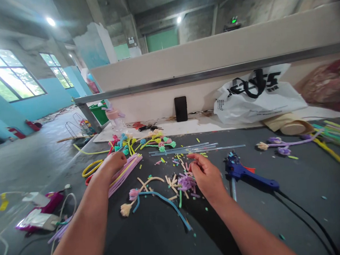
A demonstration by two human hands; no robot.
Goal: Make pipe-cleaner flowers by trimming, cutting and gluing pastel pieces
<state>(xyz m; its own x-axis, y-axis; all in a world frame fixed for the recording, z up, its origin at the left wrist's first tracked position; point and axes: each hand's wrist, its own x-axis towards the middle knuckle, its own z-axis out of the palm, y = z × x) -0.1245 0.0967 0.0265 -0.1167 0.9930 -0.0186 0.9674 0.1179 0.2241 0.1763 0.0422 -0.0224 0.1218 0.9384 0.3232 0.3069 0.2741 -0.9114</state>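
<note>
My left hand is curled beside a bundle of lilac pipe cleaners, close to a pile of coloured pipe-cleaner flowers. Whatever its fingers hold, if anything, is hidden. My right hand hovers by a heap of short purple pipe-cleaner pieces, its index finger stretched out and the other fingers bent, with nothing visible in it. Cut beige pieces lie between the hands. In front of them, a blue pipe-cleaner stem lies by a pink flower and a cream flower.
A blue glue gun with a black cord lies at right. Clear sticks lie farther back. Along the ledge stand a phone, a bottle and a white bag. Purple flowers lie at far right.
</note>
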